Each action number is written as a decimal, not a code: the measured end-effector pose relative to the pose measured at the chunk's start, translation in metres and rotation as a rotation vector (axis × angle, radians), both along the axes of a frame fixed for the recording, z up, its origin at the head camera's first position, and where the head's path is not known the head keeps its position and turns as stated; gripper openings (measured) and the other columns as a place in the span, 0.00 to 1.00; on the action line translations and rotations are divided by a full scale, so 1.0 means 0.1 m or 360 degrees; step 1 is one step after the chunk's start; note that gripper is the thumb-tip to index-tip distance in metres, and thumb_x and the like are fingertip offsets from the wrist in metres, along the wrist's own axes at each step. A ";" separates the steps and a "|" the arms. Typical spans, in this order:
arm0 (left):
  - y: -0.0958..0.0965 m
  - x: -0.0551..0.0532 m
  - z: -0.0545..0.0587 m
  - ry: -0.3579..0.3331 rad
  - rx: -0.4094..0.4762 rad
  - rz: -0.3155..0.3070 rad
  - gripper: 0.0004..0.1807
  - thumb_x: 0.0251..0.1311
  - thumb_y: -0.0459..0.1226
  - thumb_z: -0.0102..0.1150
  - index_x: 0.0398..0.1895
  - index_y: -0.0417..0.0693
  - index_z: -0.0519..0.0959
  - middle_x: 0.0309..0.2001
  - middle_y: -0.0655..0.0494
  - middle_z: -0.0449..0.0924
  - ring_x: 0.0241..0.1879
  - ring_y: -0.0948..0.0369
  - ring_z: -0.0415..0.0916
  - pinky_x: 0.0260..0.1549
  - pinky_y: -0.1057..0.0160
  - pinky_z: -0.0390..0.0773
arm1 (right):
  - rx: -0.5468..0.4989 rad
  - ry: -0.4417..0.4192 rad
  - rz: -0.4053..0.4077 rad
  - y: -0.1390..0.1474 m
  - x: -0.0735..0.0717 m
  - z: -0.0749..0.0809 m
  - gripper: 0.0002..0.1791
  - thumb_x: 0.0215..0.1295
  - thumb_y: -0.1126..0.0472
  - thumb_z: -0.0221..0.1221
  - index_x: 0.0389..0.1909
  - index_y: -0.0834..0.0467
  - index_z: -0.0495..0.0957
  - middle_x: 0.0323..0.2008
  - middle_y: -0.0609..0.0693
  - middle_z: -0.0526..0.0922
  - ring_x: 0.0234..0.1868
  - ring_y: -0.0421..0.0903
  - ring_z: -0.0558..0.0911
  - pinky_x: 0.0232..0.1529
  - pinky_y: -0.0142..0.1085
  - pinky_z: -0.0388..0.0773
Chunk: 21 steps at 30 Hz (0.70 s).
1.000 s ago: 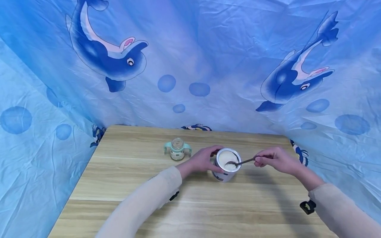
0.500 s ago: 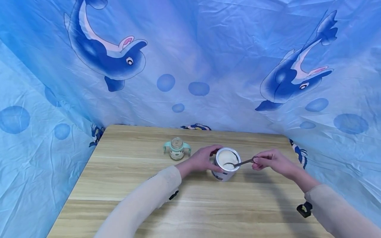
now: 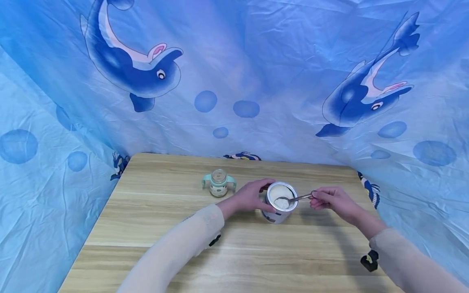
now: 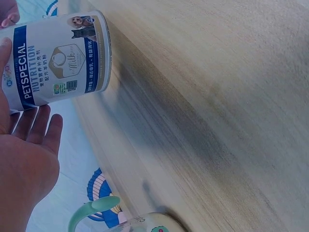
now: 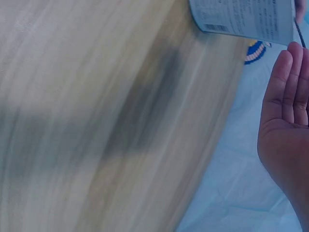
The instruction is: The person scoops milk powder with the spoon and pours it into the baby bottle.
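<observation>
A white and navy can of milk powder (image 3: 273, 216), lettered PETSPECIAL NUTRITION in the left wrist view (image 4: 58, 55), stands open-topped on the table. Pale powder (image 3: 280, 190) fills it to near the silver rim. My left hand (image 3: 250, 197) grips the can from its left side, thumb in front and fingers behind. My right hand (image 3: 335, 202) pinches the end of a metal spoon (image 3: 302, 197) to the right of the can. The spoon's bowl lies over the powder inside the rim and carries a heap of it. In the right wrist view, most of the spoon is hidden.
A clear baby bottle (image 3: 218, 189) with mint-green handles stands upright on the wooden table (image 3: 157, 203), left of my left hand. Close behind the table and along its sides hangs a blue dolphin-print sheet (image 3: 278, 81).
The spoon's bowl has tipped up from the powder and now shows a white heap. My right hand and forearm have shifted slightly left. My left hand still steadies the can.
</observation>
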<state>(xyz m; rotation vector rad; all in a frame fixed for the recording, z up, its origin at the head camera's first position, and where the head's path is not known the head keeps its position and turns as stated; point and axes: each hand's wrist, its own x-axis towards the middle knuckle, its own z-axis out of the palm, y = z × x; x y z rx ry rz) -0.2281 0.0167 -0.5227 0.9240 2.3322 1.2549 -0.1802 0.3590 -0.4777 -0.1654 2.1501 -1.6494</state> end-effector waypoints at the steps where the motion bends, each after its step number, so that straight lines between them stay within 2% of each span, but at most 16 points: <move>1: 0.00 0.00 0.00 0.0000 0.0000 0.0001 0.55 0.50 0.50 0.86 0.81 0.57 0.66 0.72 0.60 0.77 0.71 0.62 0.73 0.73 0.55 0.73 | -0.0036 -0.0016 -0.0007 0.00 0.00 -0.02 0.18 0.84 0.61 0.54 0.50 0.74 0.83 0.38 0.54 0.92 0.41 0.44 0.91 0.47 0.39 0.90; 8: -0.01 0.00 0.00 0.0001 -0.0016 0.0009 0.55 0.50 0.51 0.86 0.81 0.58 0.66 0.72 0.61 0.76 0.71 0.62 0.73 0.73 0.58 0.73 | -0.0247 -0.0115 -0.0048 -0.03 0.03 -0.11 0.15 0.85 0.63 0.52 0.45 0.65 0.86 0.34 0.47 0.91 0.38 0.41 0.90 0.44 0.35 0.90; 15: -0.01 0.01 0.00 0.0024 -0.0013 0.0007 0.55 0.49 0.51 0.87 0.81 0.59 0.66 0.72 0.62 0.77 0.71 0.62 0.73 0.72 0.59 0.73 | -0.0303 -0.0197 -0.0127 -0.01 0.04 -0.11 0.16 0.86 0.61 0.51 0.45 0.63 0.87 0.36 0.50 0.91 0.39 0.43 0.91 0.48 0.37 0.90; 21: -0.02 0.01 0.01 0.0023 0.0030 -0.0013 0.54 0.50 0.49 0.87 0.80 0.58 0.67 0.70 0.61 0.78 0.70 0.62 0.74 0.72 0.57 0.73 | -0.0471 -0.0292 -0.0115 -0.01 0.05 -0.15 0.19 0.86 0.63 0.48 0.43 0.58 0.89 0.37 0.50 0.92 0.39 0.41 0.91 0.49 0.36 0.89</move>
